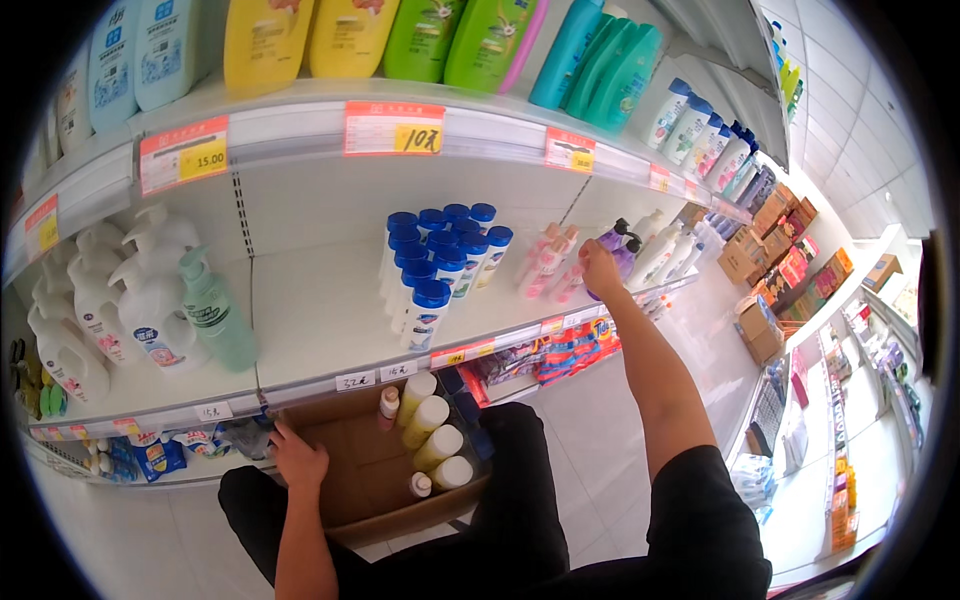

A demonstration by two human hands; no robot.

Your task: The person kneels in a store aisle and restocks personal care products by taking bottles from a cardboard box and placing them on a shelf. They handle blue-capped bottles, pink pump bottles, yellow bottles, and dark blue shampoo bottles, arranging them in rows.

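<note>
My left hand (300,457) grips the left rim of an open cardboard box (345,457), which sits between my knees. In the box stand several yellowish bottles with white caps (433,421) and two small pink bottles (388,407). My right hand (602,268) reaches to the lower shelf, its fingers curled around the top of a pink bottle (567,285); that bottle's cap is hidden. Left of it stands a cluster of pink bottles (545,264). Purple pump bottles (624,255) stand just behind and right of that hand.
White bottles with blue caps (429,311) stand in rows mid-shelf. White pump jugs (157,300) and a green pump bottle (217,315) are at left. The upper shelf edge (300,124) juts overhead, bearing shampoo bottles (491,45). Cardboard cartons (757,330) are stacked at right.
</note>
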